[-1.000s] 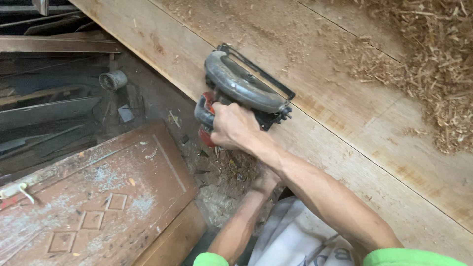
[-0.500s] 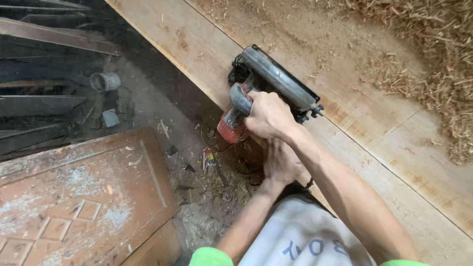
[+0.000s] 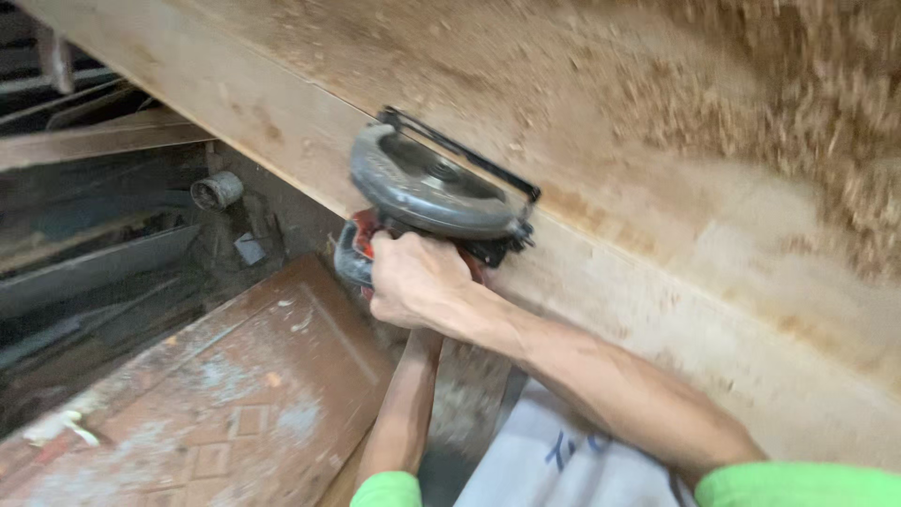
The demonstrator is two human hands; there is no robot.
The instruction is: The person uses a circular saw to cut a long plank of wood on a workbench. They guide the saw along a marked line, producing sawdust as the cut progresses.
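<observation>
Right hand is closed round the red-and-black handle of a circular saw, which sits on its base plate at the near edge of a long wooden plank. Left hand is out of sight — its forearm runs up beneath the right wrist toward the underside of the plank's edge, so I cannot tell whether it grips anything. The saw's grey guard lies roughly a third of the way along the plank from its far-left end. Sawdust and shavings are heaped on the plank's upper right. No clear kerf shows through the blur — how much of the edge is cut cannot be judged. Below lies a worn reddish panelled door.
</observation>
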